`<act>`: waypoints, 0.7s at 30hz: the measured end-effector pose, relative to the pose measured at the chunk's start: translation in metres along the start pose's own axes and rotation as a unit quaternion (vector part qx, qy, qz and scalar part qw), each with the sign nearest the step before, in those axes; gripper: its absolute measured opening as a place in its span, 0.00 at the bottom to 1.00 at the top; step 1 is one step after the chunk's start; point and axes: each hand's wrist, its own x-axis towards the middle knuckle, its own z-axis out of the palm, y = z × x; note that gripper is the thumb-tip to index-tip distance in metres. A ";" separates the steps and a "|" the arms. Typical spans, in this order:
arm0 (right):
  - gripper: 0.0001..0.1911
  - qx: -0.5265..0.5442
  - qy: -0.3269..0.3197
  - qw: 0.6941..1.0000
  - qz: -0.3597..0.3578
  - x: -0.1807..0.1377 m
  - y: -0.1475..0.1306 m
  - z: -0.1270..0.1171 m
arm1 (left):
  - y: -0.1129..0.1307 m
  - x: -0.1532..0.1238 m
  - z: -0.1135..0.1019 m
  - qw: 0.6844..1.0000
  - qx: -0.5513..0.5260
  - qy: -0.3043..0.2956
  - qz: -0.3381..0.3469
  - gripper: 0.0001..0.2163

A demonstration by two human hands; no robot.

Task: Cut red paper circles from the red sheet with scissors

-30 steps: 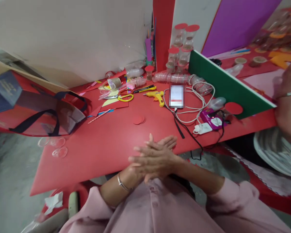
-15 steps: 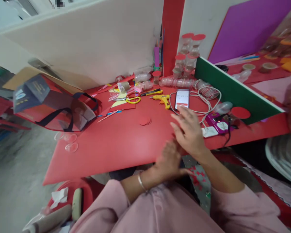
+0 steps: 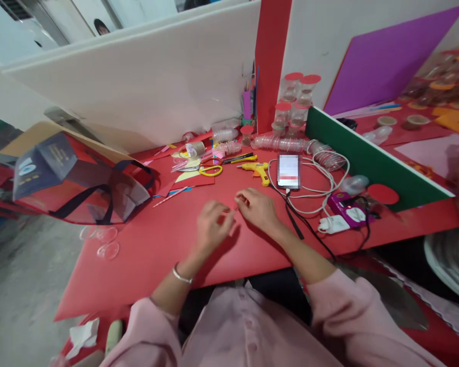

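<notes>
Both hands are close together over the middle of the red table (image 3: pixel 156 250). My left hand (image 3: pixel 213 227) has bent fingers, with a gap to the thumb and nothing visible held. My right hand (image 3: pixel 257 208) is closed in a pinch, its fingertips pointing left toward the left hand. A tiny reddish edge shows at those fingertips, too small to make out. The thin red discs seen earlier do not show now. Beyond the right hand lie a yellow glue gun (image 3: pixel 260 172) and a phone (image 3: pixel 289 172) with a lit screen.
Yellow-handled scissors (image 3: pixel 210 171), paper scraps and a striped straw (image 3: pixel 170 197) lie left of the glue gun. A bag (image 3: pixel 80 178) stands at the left, clear discs (image 3: pixel 108 250) before it. Cables, a purple power strip (image 3: pixel 348 209) and a green board (image 3: pixel 371 160) are right.
My hands have moved from the table's front edge, where they were near each other, forward and left to where the red discs lay. The right hand's spread fingers have closed to a pinch.
</notes>
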 end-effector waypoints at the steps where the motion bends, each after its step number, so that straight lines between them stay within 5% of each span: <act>1: 0.09 0.024 -0.044 0.998 0.025 0.011 0.006 0.006 | -0.017 0.011 -0.001 0.999 0.024 0.015 -0.037 0.10; 3: 0.10 0.109 -0.110 0.984 0.083 0.029 0.021 0.014 | -0.049 0.027 0.004 0.996 0.038 -0.002 -0.078 0.17; 5: 0.11 0.236 -0.110 0.951 0.168 0.040 0.034 0.017 | -0.071 0.033 0.013 0.996 0.038 -0.032 -0.078 0.24; 10: 0.11 0.451 -0.105 0.836 0.295 0.046 0.041 0.011 | -0.086 0.030 0.024 0.992 0.073 -0.092 -0.037 0.29; 21: 0.20 0.479 -0.156 0.810 0.299 0.055 0.035 0.012 | -0.087 0.033 0.022 0.981 0.111 -0.153 -0.033 0.23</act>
